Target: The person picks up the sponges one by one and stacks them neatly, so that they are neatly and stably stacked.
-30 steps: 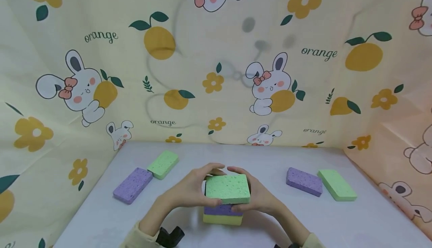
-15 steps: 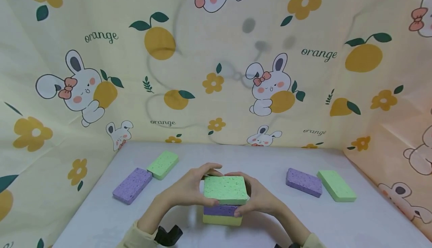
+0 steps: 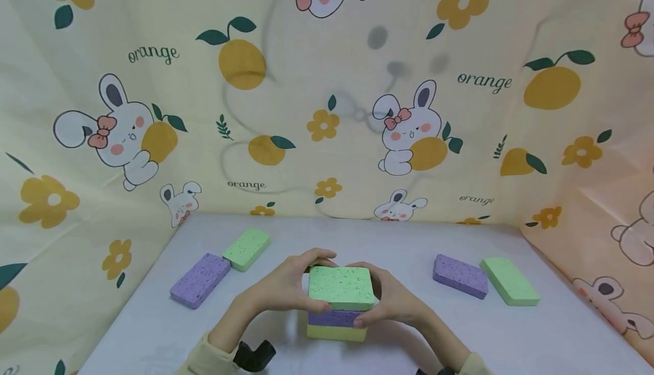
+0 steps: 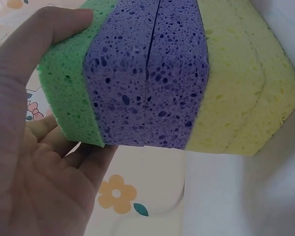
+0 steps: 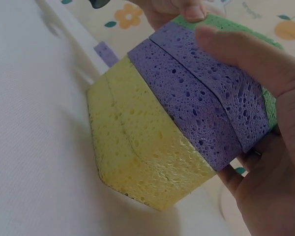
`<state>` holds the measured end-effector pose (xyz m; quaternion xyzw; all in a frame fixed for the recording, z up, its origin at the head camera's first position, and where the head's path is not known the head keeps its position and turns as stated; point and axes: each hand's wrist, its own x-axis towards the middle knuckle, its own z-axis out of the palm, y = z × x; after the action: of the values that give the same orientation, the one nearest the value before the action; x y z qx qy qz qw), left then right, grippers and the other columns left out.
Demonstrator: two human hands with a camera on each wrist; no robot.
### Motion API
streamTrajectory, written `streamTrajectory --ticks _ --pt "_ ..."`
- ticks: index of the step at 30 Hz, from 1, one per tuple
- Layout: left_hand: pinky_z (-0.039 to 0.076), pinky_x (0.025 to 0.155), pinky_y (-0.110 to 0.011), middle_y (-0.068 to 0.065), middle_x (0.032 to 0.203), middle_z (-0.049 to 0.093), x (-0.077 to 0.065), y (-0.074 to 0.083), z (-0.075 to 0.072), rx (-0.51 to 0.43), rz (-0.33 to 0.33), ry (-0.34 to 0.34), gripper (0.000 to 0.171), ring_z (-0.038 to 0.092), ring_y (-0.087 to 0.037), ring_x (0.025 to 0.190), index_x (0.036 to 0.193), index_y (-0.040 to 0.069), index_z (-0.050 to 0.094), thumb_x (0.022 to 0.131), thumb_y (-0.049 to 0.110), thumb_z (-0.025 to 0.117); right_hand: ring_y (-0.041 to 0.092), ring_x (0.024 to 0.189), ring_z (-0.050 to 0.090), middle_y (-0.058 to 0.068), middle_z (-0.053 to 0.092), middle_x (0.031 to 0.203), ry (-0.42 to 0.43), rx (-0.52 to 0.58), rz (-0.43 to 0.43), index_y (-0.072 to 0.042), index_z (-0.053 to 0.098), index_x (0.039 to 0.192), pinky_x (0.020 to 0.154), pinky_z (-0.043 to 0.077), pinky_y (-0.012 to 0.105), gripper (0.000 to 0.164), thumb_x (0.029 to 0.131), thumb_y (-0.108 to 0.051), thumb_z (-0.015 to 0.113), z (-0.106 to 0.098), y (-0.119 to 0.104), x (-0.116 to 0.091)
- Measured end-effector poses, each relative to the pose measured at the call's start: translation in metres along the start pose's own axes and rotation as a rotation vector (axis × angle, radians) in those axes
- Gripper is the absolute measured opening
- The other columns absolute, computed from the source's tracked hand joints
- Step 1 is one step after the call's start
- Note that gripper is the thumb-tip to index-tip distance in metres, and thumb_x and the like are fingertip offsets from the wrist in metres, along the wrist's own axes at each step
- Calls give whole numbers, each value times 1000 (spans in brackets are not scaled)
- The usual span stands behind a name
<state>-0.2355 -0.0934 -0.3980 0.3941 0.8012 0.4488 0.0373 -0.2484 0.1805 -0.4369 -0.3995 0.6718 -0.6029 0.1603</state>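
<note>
Shifted since earlier toward my left hand [image 3: 295,284], which clamps it, the green sponge [image 3: 341,287] lies, lower edge touching, on the upper purple sponge [image 5: 216,76] my right hand [image 3: 392,295] grips, loose sponges [image 3: 200,280] well outside.

Head view looks forward and down; wrist views, close in from either side, share its lower-centre sponge stack [image 3: 339,301].

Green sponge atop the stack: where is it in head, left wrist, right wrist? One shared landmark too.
Head: green sponge, lower centre.
Left wrist: upper left, the leftmost layer.
Right wrist: upper right, a strip partly hidden behind the thumb.
Shared landmark: the purple layer, under it in head, bordering it in both wrist views.
</note>
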Motion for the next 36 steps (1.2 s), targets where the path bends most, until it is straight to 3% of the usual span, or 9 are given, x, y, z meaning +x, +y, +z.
streamTrajectory --ticks 19,36 --pt "46 97 -34 12 125 61 -2 2 0 -3 -12 1 80 57 -8 110 141 21 46 73 32 87 34 110 60 17 62 120 55 -50 49 0 56 130 97 50 39 65 72 -5 85 4 -6 -2" --pt "46 99 -34 13 124 60 -1 0 2 -6 -25 5 72 56 -9 110 133 22 53 72 38 87 34 109 59 18 63 119 31 -53 77 -1 55 129 97 49 39 62 74 -4 84 3 -9 -3"
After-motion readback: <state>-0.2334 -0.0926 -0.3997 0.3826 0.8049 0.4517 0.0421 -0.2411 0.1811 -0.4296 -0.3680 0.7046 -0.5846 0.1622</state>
